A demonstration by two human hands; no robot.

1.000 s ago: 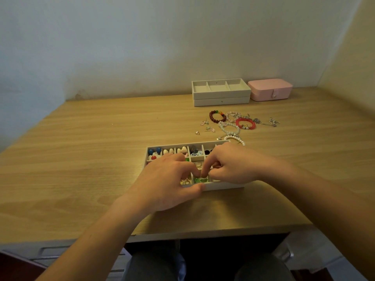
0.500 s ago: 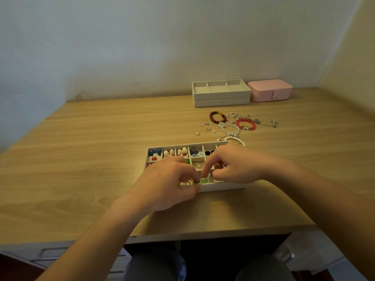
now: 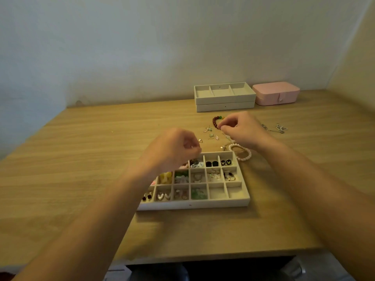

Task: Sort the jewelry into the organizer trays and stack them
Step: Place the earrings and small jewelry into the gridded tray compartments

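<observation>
The desk [image 3: 71, 169] has the compartment tray [image 3: 194, 203] near its front edge, loose jewelry [image 3: 245, 156] lying beyond the tray's far right corner. The right hand [image 3: 241, 130] is the nearer one, fingertips drawn together at the dark bead bracelet [image 3: 215, 122]; the left hand [image 3: 172, 151] hangs curled above the tray, whether either holds anything I cannot tell

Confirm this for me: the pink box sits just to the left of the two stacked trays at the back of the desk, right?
Not quite. The head view shows the pink box just to the right of the stacked trays, at the back of the desk.
</observation>
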